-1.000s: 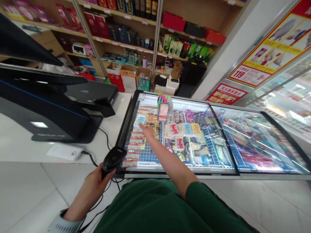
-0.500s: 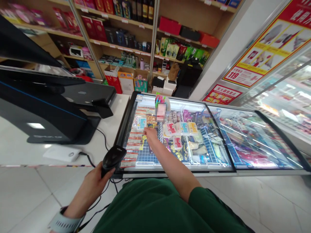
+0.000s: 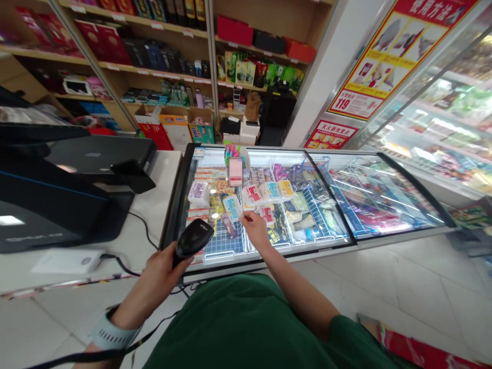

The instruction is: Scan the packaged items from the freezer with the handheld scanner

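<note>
My left hand (image 3: 161, 274) is wrapped round a black handheld barcode scanner (image 3: 195, 236), its head over the near left edge of the glass-topped freezer (image 3: 269, 260). With fingertips and thumb, my right hand (image 3: 255, 228) pinches a small white packet with a blue label (image 3: 231, 207), tilted just above the glass. To its left lies a purple-labelled packet (image 3: 199, 191). On the right, red-, blue- and yellow-labelled packets (image 3: 271, 190) lie in a row, and another red-labelled packet (image 3: 267, 215) is close to my right hand.
A dark checkout terminal (image 3: 57, 195) and a white box with a cable (image 3: 67, 261) stand on the counter (image 3: 163, 179) at left. A cup of colourful items (image 3: 231, 150) sits at the freezer's far edge. Shelves of goods (image 3: 161, 77) line the back.
My right hand has drawn the blue-labelled packet rightward, and the purple-labelled packet now shows at left. The scanner has moved slightly right and up in view. The camera has turned right.
</note>
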The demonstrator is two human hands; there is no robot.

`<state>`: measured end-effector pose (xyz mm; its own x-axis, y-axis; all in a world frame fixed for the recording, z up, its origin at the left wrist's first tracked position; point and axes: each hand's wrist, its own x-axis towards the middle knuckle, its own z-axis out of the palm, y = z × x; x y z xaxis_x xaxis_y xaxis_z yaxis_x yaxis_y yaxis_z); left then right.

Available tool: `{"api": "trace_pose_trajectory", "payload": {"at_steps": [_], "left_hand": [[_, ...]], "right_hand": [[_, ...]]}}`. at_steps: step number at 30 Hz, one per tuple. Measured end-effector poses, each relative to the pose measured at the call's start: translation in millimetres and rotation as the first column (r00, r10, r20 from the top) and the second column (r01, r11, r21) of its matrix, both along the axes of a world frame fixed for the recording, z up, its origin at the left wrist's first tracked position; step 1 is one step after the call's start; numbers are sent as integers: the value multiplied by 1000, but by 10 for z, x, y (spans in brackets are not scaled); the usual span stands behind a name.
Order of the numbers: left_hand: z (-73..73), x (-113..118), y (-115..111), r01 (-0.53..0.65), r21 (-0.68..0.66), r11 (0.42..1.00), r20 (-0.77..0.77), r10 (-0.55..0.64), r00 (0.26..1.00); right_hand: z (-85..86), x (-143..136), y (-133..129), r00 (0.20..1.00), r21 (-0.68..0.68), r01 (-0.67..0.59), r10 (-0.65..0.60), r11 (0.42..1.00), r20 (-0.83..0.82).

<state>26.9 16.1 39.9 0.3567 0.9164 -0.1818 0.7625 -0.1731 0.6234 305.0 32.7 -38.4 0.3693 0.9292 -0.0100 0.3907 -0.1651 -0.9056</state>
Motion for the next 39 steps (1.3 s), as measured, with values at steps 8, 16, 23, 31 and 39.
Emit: {"api": "trace_pose_trajectory", "payload": {"at_steps": [8,16,23,31,39], "left_hand": [[129,401,13,151,39,988,-52,-149,988],[99,555,-12,231,118,966,-62,-225,972],[8,616,-10,255,130,958,-106,-242,964],[-12,660,-9,272,145,951,-111,-258,960],[-14,689,-28,261,91,961,-112,-250,962]], "right_hand": [[-82,299,-317,997,65,22,-27,998,76],[-38,379,-466,990,62,27,-36,998,139],[-69,429,-501,989,59,20,-29,998,147],[-121,460,-511,986,68,6,-17,998,164],[-155,451,-532,986,58,13,-23,998,164]]}}
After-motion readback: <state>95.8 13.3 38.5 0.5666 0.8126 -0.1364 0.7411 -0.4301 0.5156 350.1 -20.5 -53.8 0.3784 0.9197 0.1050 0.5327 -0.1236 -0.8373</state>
